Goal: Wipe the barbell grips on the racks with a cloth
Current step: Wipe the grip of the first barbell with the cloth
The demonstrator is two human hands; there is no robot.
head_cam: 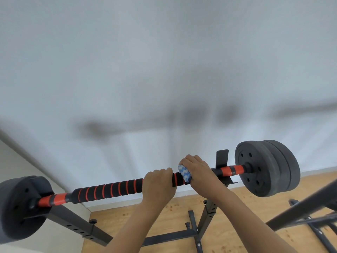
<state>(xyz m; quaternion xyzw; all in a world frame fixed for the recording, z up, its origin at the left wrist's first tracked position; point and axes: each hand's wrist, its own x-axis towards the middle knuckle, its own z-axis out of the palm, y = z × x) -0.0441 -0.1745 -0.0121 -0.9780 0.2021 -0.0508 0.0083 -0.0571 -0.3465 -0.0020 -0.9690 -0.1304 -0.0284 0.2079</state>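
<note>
A barbell lies across a dark metal rack (209, 212), its black foam grip (109, 189) ringed with orange stripes. My left hand (158, 185) grips the foam near the bar's middle, fingers curled over the top. Just to its right, my right hand (196, 170) wraps a blue-and-white cloth (184, 173) around the grip and holds it against the bar. Black weight plates sit at the right end (268, 168) and the left end (18, 207). Orange sleeve sections (230, 170) show beside each plate.
A white wall fills the view behind the bar. Wooden floor (173, 225) lies below, with the rack's feet and cross bar on it. Another dark bar and frame (300, 207) slant in from the lower right.
</note>
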